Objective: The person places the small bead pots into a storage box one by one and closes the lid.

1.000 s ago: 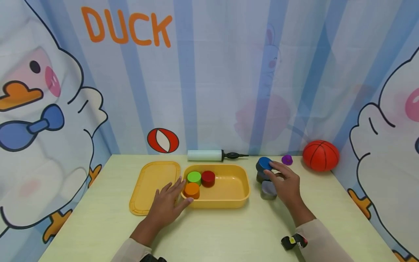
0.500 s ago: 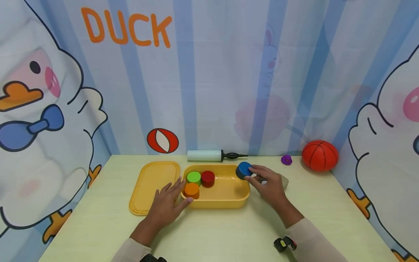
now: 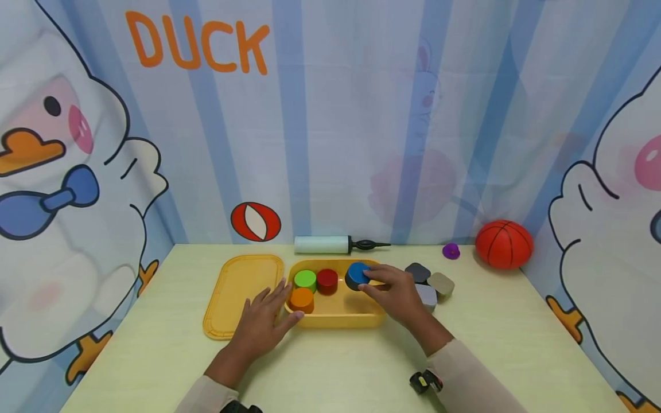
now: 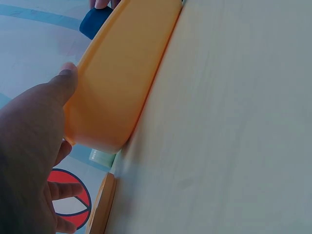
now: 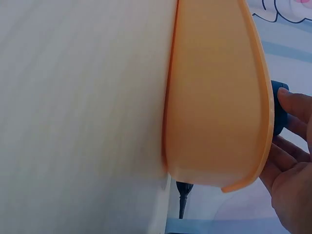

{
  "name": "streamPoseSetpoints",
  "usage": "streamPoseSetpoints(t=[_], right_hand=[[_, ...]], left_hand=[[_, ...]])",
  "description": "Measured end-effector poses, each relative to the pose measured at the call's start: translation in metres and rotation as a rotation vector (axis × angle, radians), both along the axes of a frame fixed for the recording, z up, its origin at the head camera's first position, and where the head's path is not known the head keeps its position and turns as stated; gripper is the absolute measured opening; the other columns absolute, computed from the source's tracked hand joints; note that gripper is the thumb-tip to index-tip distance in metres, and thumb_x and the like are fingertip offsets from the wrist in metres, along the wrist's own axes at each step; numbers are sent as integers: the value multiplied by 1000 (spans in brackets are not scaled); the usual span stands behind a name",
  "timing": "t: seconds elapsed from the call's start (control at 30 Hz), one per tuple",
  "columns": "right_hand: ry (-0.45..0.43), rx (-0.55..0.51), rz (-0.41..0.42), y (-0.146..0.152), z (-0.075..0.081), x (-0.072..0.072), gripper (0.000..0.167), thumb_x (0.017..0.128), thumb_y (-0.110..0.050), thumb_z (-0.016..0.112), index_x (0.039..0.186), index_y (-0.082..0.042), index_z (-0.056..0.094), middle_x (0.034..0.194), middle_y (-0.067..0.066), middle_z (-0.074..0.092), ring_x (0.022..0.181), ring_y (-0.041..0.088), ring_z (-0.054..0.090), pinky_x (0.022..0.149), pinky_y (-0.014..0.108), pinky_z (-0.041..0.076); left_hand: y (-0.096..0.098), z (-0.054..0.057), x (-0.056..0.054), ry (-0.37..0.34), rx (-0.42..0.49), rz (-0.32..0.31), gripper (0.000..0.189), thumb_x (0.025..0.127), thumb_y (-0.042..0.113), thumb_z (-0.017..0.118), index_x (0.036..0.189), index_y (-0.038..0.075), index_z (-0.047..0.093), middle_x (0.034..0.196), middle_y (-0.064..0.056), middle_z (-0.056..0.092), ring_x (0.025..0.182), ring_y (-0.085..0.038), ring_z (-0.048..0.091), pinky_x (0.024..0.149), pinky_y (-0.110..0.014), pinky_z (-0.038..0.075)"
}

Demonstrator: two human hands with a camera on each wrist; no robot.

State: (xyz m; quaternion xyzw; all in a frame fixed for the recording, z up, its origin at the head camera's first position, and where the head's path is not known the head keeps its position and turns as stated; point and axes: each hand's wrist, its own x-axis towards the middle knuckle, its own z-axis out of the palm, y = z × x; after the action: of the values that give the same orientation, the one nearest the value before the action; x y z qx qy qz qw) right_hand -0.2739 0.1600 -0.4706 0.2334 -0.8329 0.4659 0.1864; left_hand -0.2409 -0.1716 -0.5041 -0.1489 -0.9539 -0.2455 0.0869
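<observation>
A yellow plastic tub (image 3: 341,322) stands on the table, with a green round block (image 3: 305,279), a red round block (image 3: 327,281) and an orange round block (image 3: 302,300) grouped at its left end. My right hand (image 3: 395,292) pinches a blue round block (image 3: 356,274) between thumb and fingers, over the tub's right half. The right wrist view shows the same blue block (image 5: 279,109) raised above the rim. My left hand (image 3: 262,324) lies at the tub's left end, fingers spread and straight; its thumb touches the near rim.
Left of the tub lies its flat yellow lid (image 3: 242,292). Dark, light grey and beige rounded blocks (image 3: 440,284) sit on the right. Behind are a hand pump (image 3: 322,245), a small purple object (image 3: 451,251) and a red ball (image 3: 504,244) near the curtain.
My right hand has lifted the blue round block off the dark grey block and carried it left over the tub. My left hand has stayed in place.
</observation>
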Motion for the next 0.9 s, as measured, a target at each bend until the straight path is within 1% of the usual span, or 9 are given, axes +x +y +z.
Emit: streamPoseSetpoints(t=[0.1, 0.17, 0.23, 0.3, 0.4, 0.47, 0.63, 0.77, 0.9], right_hand=[[-45, 75, 14, -6, 4, 1, 37, 92, -8, 87, 127, 1, 80, 130, 23, 78, 116, 41, 79, 89, 45, 68], [-78, 142, 21, -10, 6, 1, 36, 93, -12, 87, 127, -1, 81, 129, 19, 79, 112, 36, 80, 91, 45, 68], [-108, 197, 38, -14, 8, 0, 34, 95, -16, 86, 126, -3, 82, 129, 16, 79, 105, 29, 80, 88, 40, 68], [-134, 228, 56, -17, 9, -2, 33, 96, -18, 86, 126, -4, 82, 129, 16, 79, 97, 24, 79, 81, 32, 67], [-161, 237, 82, -22, 8, -4, 32, 96, -17, 85, 124, -3, 82, 128, 17, 79, 90, 19, 77, 73, 22, 63], [-187, 227, 89, -24, 7, -5, 31, 96, -16, 85, 124, -3, 83, 126, 18, 80, 88, 17, 76, 71, 20, 61], [-245, 210, 85, -30, 4, -7, 31, 95, -16, 86, 125, -5, 83, 124, 15, 80, 86, 15, 75, 69, 22, 62], [-268, 207, 89, -34, 2, -9, 32, 94, -15, 87, 125, -5, 83, 122, 14, 82, 80, 12, 74, 66, 23, 62], [-295, 217, 90, -38, 4, -9, 31, 94, -15, 88, 123, -5, 84, 122, 15, 82, 73, 10, 72, 65, 23, 62]], left_hand=[[0, 1, -1, 5, -6, -2, 78, 105, 67, 60, 169, 25, 44, 176, -2, 40, 159, -49, 43, 121, -88, 23], [0, 2, -2, 5, -10, 0, 78, 105, 66, 60, 169, 25, 44, 176, -1, 40, 159, -49, 42, 122, -88, 23], [0, 2, -2, 13, -16, 2, 78, 105, 66, 60, 169, 24, 45, 176, -2, 41, 159, -49, 43, 121, -88, 24], [0, 3, -2, 13, -19, 6, 78, 105, 66, 60, 169, 24, 45, 176, -2, 42, 159, -49, 43, 121, -88, 24], [0, 3, -2, 2, -18, 8, 78, 105, 67, 59, 169, 25, 44, 176, -1, 41, 159, -49, 42, 122, -88, 23], [-1, 3, -2, -8, -19, 9, 78, 105, 68, 59, 169, 26, 43, 177, -1, 40, 160, -48, 42, 122, -88, 23], [0, 1, -2, -18, -26, 12, 78, 105, 68, 58, 170, 26, 43, 177, -2, 40, 160, -48, 41, 123, -87, 22], [0, 0, -2, -6, -29, 12, 77, 106, 67, 57, 170, 26, 42, 177, -2, 40, 160, -48, 42, 123, -87, 23], [1, 0, -1, -2, -22, 4, 77, 106, 66, 57, 170, 26, 42, 177, -2, 40, 159, -49, 42, 122, -88, 24]])
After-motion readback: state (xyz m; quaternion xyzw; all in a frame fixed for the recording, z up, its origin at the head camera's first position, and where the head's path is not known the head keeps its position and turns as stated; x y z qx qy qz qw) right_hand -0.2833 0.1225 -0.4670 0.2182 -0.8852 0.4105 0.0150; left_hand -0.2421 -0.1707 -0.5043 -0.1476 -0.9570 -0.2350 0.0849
